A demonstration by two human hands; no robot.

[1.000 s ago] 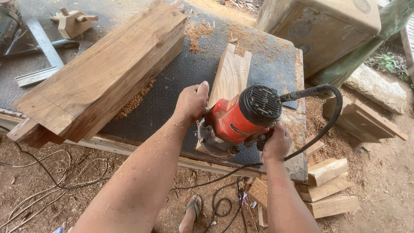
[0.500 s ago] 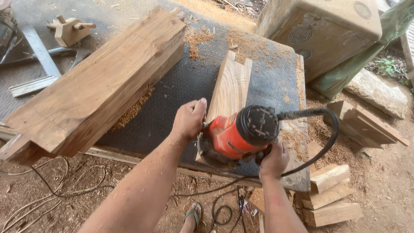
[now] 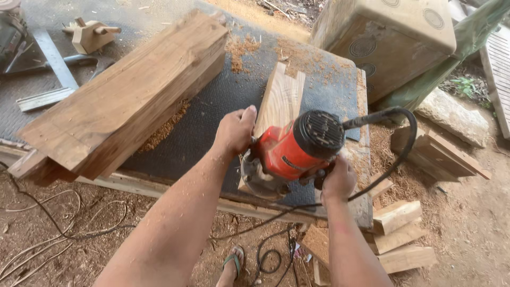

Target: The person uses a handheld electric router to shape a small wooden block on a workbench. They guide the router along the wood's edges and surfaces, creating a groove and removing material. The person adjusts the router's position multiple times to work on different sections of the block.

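while both hands close around the red power tool (image 3: 292, 151), it sits with its round metal base on the near end of a pale wooden board (image 3: 279, 106). left hand (image 3: 236, 130) wraps the tool's left side, fingers curled and thumb up against the board's edge. right hand (image 3: 336, 178) grips the tool from the right and below, fingers folded under the body (the fingertips themselves are hidden). the tool's black vented cap faces up between the two hands, and a black cord (image 3: 404, 138) loops away from it to the right of the right hand, then runs back down under the wrist toward the ground.

the board lies flat on the dark rubber mat of the table (image 3: 207, 111), stretching away from the hands, its far end cut to a notch. well left of the left hand a thick wooden beam (image 3: 127, 98) lies diagonally across the table, with sawdust (image 3: 164, 130) gathered along its near side. beyond the right hand lies more sawdust, and short wood offcuts (image 3: 401, 234) are stacked on the dirt floor just right of the right forearm. below the hands a foot in a green sandal (image 3: 234, 263) stands among loose cables.
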